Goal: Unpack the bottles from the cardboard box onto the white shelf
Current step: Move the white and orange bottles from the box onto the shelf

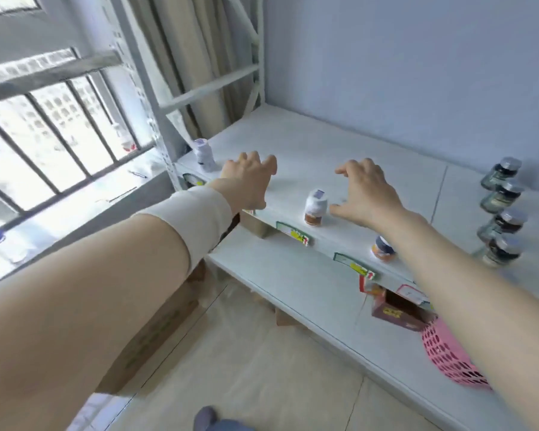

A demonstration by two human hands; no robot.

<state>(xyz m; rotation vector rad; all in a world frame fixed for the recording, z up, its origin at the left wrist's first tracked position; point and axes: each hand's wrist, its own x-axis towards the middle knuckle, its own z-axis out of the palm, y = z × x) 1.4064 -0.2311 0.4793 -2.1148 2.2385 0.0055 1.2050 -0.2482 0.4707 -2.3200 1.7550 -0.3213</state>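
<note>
We find both hands stretched over the top board of the white shelf [324, 141], a smooth, flat, matte surface on a perforated metal frame. The left hand [246, 178] is over the board's front left part, its fingers spread wide and holding nothing. A soft white band [196, 216] wraps the forearm behind the wrist. The right hand [367, 194] is likewise splayed and empty. Its thumb is just beside a brown-banded bottle [315, 208], a white cylinder upright at the front edge; we cannot tell whether they touch. A white bottle [204, 155] stands at the left corner, near the left hand but apart from it. An orange-labelled bottle [384, 248], squat and round, stands at the front edge by the right forearm. Four dark glass jars [501, 194] with shiny metal caps stand in a row at the right. Paper tags [293, 234] hang on the front edge. The cardboard box [159, 325], brown with green print, sits on the glossy tiled floor [262, 368] under the left forearm, largely hidden. A pink perforated basket [448, 353] shows by the lower board [293, 284].
</note>
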